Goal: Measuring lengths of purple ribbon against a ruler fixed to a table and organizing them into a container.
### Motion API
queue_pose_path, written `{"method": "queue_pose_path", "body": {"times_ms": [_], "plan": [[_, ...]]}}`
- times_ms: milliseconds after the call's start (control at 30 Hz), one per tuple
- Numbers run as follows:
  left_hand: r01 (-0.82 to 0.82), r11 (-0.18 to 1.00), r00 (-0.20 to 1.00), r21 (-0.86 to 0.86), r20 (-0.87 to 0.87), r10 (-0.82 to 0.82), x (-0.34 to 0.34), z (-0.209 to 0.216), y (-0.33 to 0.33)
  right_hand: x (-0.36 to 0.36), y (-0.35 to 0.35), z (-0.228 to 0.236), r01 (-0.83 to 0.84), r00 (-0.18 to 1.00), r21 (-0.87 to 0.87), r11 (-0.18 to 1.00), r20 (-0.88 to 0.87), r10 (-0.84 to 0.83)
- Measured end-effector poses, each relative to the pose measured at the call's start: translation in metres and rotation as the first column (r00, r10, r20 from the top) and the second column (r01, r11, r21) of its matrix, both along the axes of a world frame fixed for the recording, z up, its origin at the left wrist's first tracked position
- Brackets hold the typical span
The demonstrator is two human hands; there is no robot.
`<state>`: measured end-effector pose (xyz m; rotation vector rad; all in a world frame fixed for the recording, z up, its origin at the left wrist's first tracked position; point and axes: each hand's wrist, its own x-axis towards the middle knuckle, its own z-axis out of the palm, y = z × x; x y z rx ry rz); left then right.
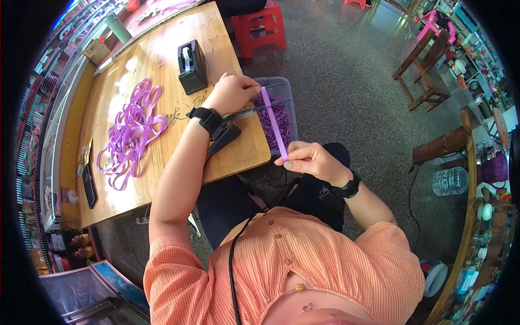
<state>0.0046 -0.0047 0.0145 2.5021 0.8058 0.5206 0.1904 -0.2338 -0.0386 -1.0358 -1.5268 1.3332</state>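
A flat purple ribbon is stretched over a clear plastic bin beside the table's right edge. Its far end is at the fingertips of my left hand, which are pinched together. My right hand pinches the near end between thumb and fingers. Inside the bin lies a heap of short purple pieces. Thin dark rods reach from the table edge across the bin. Under my left wrist sits a black device, partly hidden by the arm.
On the wooden table lie a tangled pile of purple ribbon, a black tape dispenser, dark wire-like bits and a black phone-like object. A red stool stands beyond; a wooden chair is at right.
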Motion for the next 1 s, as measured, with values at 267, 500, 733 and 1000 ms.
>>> {"method": "queue_pose_path", "body": {"times_ms": [267,500,733,1000], "plan": [[-0.028,1.0,1.0,0.0,0.012,0.028,-0.002,0.0,0.002,0.013,0.043,0.086,0.003,0.978,0.447,0.894,0.185,-0.096],[-0.225,0.937,0.93,-0.266,0.229,0.289,-0.009,0.013,-0.005,0.017,0.155,0.101,0.139,0.965,0.269,0.953,0.179,-0.191],[-0.323,0.927,0.897,-0.189,0.253,0.363,-0.019,0.021,-0.003,0.022,0.199,0.063,0.176,0.96,-0.015,0.984,0.223,-0.169],[-0.24,0.946,0.932,-0.218,0.221,0.287,-0.012,0.028,-0.02,0.02,0.204,0.041,0.203,0.965,-0.04,0.978,0.175,-0.193]]}}
